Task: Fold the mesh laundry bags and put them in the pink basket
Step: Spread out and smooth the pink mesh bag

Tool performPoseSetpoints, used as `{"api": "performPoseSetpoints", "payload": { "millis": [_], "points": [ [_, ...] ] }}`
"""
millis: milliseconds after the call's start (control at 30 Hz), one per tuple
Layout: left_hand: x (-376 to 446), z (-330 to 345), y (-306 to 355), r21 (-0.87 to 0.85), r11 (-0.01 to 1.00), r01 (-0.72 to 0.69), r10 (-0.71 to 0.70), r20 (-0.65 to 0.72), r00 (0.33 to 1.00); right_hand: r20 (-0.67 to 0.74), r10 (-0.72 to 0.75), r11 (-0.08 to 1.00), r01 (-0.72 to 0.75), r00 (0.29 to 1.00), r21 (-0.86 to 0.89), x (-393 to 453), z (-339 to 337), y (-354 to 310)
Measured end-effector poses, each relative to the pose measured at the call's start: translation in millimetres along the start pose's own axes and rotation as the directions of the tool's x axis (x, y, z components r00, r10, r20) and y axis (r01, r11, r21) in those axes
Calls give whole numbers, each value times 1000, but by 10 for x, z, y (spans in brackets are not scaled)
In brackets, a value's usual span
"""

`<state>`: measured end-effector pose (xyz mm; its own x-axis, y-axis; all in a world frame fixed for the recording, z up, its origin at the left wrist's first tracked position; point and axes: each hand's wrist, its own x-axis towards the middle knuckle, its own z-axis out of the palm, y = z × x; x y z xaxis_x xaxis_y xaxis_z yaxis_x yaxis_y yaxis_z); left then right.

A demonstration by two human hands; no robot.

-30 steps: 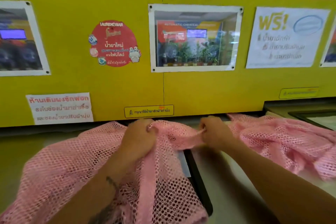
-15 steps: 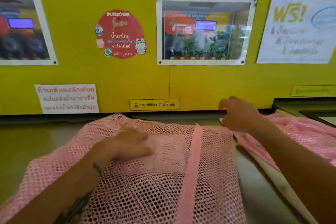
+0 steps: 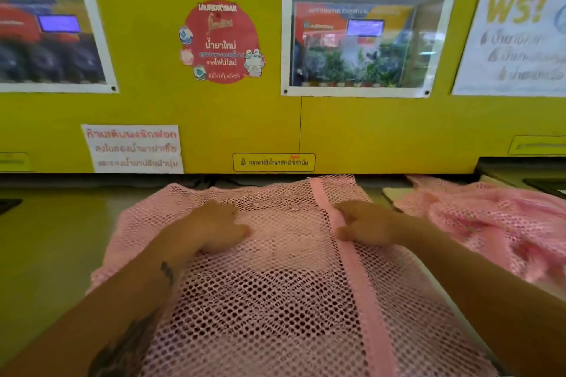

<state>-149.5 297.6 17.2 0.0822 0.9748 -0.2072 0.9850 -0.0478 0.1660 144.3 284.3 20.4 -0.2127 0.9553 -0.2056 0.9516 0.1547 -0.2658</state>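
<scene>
A pink mesh laundry bag [image 3: 275,291] lies spread flat on the counter in front of me, its solid pink zipper band [image 3: 355,269] running away from me right of centre. My left hand [image 3: 214,229] rests palm down on the mesh left of the band, fingers loosely apart. My right hand [image 3: 364,225] lies on the band itself, fingers pointing left and pressing it down. Neither hand grips the fabric. A second pink mesh bag [image 3: 490,220] sits crumpled at the right. No pink basket is in view.
A yellow wall panel [image 3: 214,119] with posters and stickers rises right behind the counter. The grey-green counter top [image 3: 55,242] shows to the left of the bag. A dark recessed tray edge [image 3: 520,171] sits at the far right.
The bunched bag has been spread out flat. My right hand came back from the far right corner onto the zipper band; my left hand stays flat on the mesh.
</scene>
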Motion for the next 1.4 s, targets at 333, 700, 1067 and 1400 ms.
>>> {"api": "performPoseSetpoints", "payload": {
  "millis": [333,700,1067,1400],
  "points": [
    [-271,93,-408,-20,1000,-11,13,96,995,111,47,985,-27,993,-172,-146,327,-136],
    [-473,-73,-962,-339,908,245,-373,-391,841,7,-214,964,213,977,-157,-147,345,-891],
    [-342,-259,-983,-617,764,189,-373,-182,910,136,-359,930,366,923,-27,102,254,-1594],
    [293,-437,-863,-948,308,82,-357,-35,933,164,-388,920,392,907,7,109,311,-1394]
  ]
}}
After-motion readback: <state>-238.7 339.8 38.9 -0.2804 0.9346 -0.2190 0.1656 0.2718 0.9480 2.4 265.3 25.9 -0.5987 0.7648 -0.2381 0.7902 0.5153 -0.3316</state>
